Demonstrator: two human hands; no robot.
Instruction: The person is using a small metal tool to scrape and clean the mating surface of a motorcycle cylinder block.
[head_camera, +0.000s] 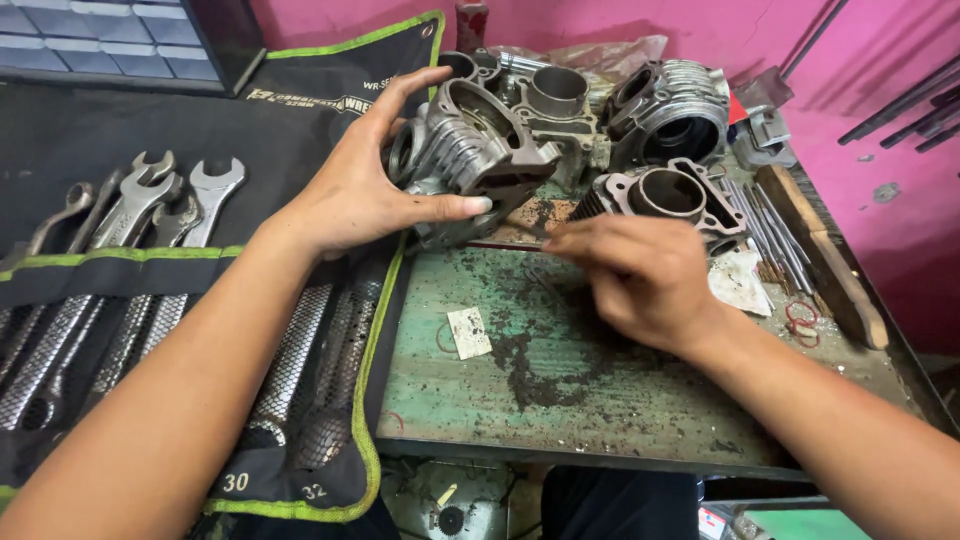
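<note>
We see a finned engine cylinder (470, 150) tilted on its side at the back of the worn green workbench (600, 390), just right of the black wrench roll (330, 300). Our left hand (360, 190) wraps it, fingers spread over the top and thumb pressed along its lower edge. Our right hand (640, 275) sits just beside it, fingertips pinched on a thin rod (505, 243) that points at the cylinder's base. Dark grit (525, 365) lies scattered below. More cylinders (670, 110) stand behind, and combination wrenches (150, 210) fill the roll's pockets at left.
</note>
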